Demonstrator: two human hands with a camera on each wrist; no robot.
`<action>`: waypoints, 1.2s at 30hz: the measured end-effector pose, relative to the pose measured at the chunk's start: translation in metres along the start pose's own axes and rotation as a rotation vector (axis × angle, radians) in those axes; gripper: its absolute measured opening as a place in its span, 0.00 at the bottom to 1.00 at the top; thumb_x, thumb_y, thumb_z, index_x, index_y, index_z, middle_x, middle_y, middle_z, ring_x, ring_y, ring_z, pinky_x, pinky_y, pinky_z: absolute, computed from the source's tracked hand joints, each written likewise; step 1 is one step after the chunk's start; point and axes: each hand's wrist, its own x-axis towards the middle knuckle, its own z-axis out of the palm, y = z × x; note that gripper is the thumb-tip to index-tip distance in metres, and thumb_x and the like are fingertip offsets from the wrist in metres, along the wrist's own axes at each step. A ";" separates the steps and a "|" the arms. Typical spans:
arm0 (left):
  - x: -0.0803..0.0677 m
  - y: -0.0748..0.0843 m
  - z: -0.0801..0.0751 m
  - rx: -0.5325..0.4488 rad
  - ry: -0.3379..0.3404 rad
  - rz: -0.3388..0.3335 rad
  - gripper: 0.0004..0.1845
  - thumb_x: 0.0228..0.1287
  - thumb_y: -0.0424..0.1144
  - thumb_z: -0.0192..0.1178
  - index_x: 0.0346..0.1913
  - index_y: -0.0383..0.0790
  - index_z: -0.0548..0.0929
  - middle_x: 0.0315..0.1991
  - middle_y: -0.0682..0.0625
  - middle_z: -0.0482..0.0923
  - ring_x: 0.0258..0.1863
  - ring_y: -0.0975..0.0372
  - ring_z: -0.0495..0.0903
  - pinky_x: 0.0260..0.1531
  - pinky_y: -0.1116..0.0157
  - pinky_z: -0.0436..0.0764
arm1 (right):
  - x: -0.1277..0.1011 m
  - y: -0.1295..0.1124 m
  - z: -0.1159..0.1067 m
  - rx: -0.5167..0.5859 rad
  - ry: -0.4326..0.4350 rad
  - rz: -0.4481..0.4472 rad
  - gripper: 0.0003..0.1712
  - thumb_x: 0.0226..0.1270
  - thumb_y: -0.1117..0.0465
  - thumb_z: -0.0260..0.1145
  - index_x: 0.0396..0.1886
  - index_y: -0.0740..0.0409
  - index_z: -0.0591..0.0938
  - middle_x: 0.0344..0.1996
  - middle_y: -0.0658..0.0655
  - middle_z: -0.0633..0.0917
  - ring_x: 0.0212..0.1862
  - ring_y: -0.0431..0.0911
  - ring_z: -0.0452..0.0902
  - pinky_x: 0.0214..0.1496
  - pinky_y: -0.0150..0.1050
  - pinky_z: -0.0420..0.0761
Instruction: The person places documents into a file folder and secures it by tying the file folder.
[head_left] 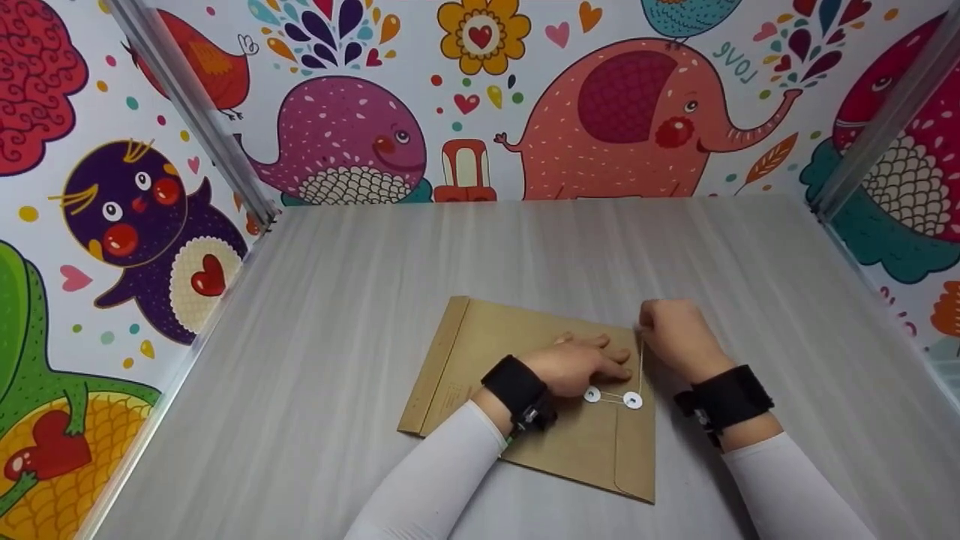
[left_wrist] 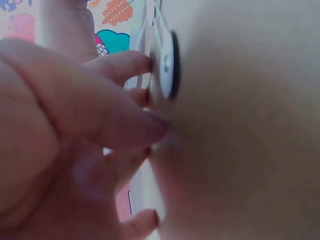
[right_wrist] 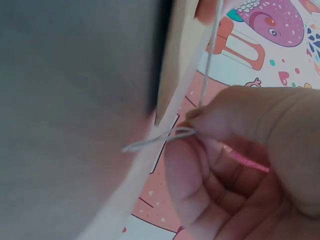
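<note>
A brown kraft paper envelope (head_left: 555,450) lies flat on the table, with two white button discs near its right side. Thin string runs between the left disc (head_left: 592,394) and the right disc (head_left: 633,400). My left hand (head_left: 574,365) rests on the envelope with spread fingers, pressing it just above the discs. Beyond the envelope's right edge, my right hand (head_left: 679,337) pinches the string (right_wrist: 206,65) between thumb and index finger. From there the string stretches taut back to the right disc, and its short loose end sticks out past the fingertips.
The grey wood-grain table (head_left: 337,300) extends around the envelope. Walls with cartoon animals stand at the back and sides, with metal posts (head_left: 202,112) at the corners. A black band with a small camera sits on each wrist.
</note>
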 end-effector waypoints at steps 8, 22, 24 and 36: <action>0.001 -0.002 -0.002 -0.022 0.023 0.025 0.38 0.68 0.21 0.55 0.75 0.60 0.78 0.82 0.63 0.63 0.87 0.59 0.52 0.84 0.45 0.55 | 0.002 -0.006 0.003 0.053 0.004 -0.134 0.09 0.65 0.77 0.66 0.31 0.63 0.86 0.31 0.61 0.89 0.36 0.56 0.86 0.41 0.54 0.86; -0.004 -0.025 -0.017 -0.134 0.186 0.110 0.17 0.67 0.21 0.55 0.41 0.40 0.92 0.41 0.56 0.86 0.38 0.70 0.73 0.42 0.79 0.69 | 0.004 -0.012 0.006 0.131 0.046 -0.132 0.09 0.67 0.76 0.66 0.38 0.63 0.90 0.36 0.60 0.92 0.39 0.54 0.89 0.44 0.52 0.87; -0.007 -0.022 -0.019 -0.108 0.187 0.083 0.14 0.69 0.23 0.55 0.38 0.40 0.90 0.37 0.55 0.83 0.35 0.67 0.71 0.39 0.76 0.69 | 0.003 -0.011 0.000 0.140 -0.003 -0.091 0.08 0.65 0.75 0.66 0.36 0.63 0.89 0.34 0.60 0.91 0.37 0.53 0.87 0.41 0.50 0.85; 0.001 -0.001 -0.025 0.251 0.292 -0.030 0.07 0.73 0.35 0.64 0.41 0.46 0.93 0.37 0.54 0.90 0.42 0.59 0.85 0.45 0.67 0.81 | 0.000 -0.005 -0.028 0.131 -0.411 -0.118 0.16 0.58 0.78 0.65 0.34 0.56 0.90 0.30 0.51 0.88 0.32 0.42 0.76 0.36 0.38 0.77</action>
